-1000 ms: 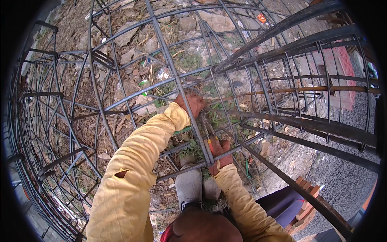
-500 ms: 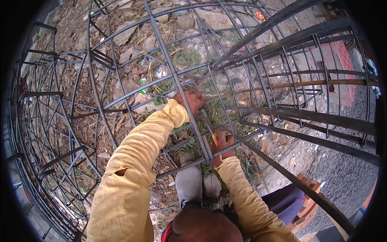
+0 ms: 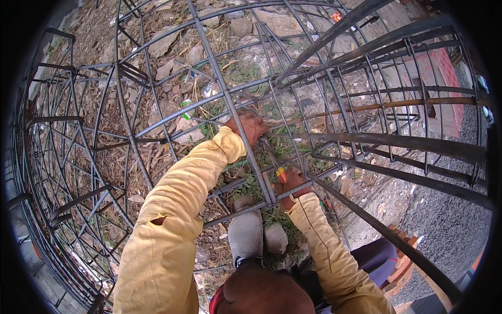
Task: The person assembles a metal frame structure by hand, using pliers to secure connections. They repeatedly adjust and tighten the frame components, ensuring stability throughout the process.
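Deep in a cage of steel rebar, my left hand (image 3: 252, 128) has its fingers curled in at a spot where bars meet. What those fingers pinch is hidden. A long steel bar (image 3: 226, 94) crosses over my left wrist. My right hand, lower and to the right (image 3: 294, 187), is closed round a hand tool (image 3: 282, 175) with a yellow-and-orange handle. Its thin metal shaft points up to my left fingertips, and its tip cannot be made out. Another bar (image 3: 240, 214) runs just below my right hand.
Bent stirrups (image 3: 52, 120) crowd the left side. Thick dark bars (image 3: 408, 144) stretch off to the right. Rocks (image 3: 162, 42), weeds and litter cover the ground beneath. My shoe (image 3: 246, 235) stands beside a stone. Bricks (image 3: 405, 267) and a grey gravel pile (image 3: 439, 230) lie at right.
My right hand has shifted slightly down and right with the tool, showing more of its yellow handle. My left hand stays at nearly the same spot.
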Available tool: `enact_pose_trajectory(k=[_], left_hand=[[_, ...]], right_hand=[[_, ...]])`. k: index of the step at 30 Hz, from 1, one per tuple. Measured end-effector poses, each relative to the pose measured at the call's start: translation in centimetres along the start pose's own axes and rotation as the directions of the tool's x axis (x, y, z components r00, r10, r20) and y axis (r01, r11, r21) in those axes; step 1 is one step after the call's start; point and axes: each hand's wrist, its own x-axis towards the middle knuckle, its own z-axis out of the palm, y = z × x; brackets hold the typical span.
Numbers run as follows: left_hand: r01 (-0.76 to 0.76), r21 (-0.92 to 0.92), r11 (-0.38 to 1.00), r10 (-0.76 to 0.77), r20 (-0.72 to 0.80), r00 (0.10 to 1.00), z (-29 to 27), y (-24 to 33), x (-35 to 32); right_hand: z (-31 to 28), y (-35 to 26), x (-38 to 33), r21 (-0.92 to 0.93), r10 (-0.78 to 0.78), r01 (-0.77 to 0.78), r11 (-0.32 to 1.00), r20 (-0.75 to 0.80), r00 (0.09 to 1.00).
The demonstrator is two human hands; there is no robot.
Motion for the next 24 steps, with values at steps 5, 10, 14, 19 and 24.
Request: enact_pose_trajectory(k=[5, 10, 14, 19, 24], left_hand=[[-0.008, 0.002, 1.0, 0.008, -0.036, 0.999, 0.1, -0.6, -0.2], [-0.017, -0.042, 0.999, 0.019, 0.058, 0.998, -1.6, -0.1, 0.6], [0.008, -0.036, 0.999, -0.006, 0.054, 0.999, -1.2, -0.4, 0.0], [-0.006, -0.03, 1.0, 0.005, -0.017, 1.0, -0.6, 0.3, 0.8], [0.017, -0.031, 0.999, -0.017, 0.002, 1.0, -0.4, -0.2, 0.1]], right_hand=[[1.0, 0.9, 0.3, 0.523, -0.059, -0.066, 0.849, 0.219, 0.974], [-2.2, 1.6, -0.2, 0.722, -0.042, -0.445, 0.53, 0.546, 0.837], [-1.6, 0.3, -0.8, 0.717, -0.058, -0.256, 0.649, 0.383, 0.922], [-1.4, 1.1, -1.7, 0.229, -0.284, 0.29, 0.929, -0.061, 0.957], [-0.3, 0.0, -4.1, -0.23, -0.21, 0.165, 0.959, -0.189, 0.959]])
